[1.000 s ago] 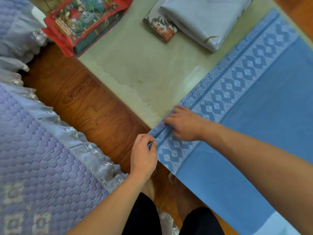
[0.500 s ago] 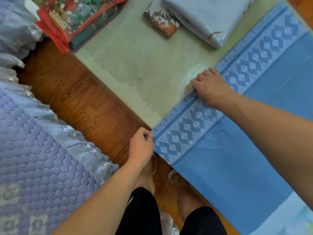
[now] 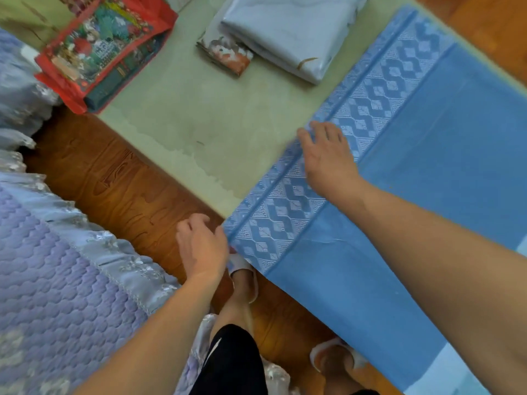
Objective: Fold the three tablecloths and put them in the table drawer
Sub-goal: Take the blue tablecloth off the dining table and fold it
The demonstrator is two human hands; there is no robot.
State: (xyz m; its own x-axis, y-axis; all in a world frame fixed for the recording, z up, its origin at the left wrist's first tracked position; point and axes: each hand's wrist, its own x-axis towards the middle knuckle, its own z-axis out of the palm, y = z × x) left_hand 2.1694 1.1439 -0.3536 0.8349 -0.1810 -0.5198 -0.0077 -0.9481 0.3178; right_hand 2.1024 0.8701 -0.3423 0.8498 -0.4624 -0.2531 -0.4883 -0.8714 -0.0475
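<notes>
Now right hand [image 3: 323,155] presses flat on blue tablecloth [image 3: 427,143]; left hand [image 3: 201,246] pinches its corner.

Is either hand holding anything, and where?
Left hand seems to grip the blue cloth at its near corner; right hand only presses flat on its patterned border.

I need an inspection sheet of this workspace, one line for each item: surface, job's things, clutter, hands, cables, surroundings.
Surface: pale green table, worn patch near its front edge.
Job's things: blue tablecloth spread flat, its near end hanging over the table's edge; two folded cloths stacked at the back.
Clutter: red bag on the table's left part.
Hands: left hand at the blue tablecloth's corner, grip unclear; right hand flat on its patterned border.
Cables: nothing seen.
Surroundings: wooden floor, quilted bed cover, slippers.
</notes>
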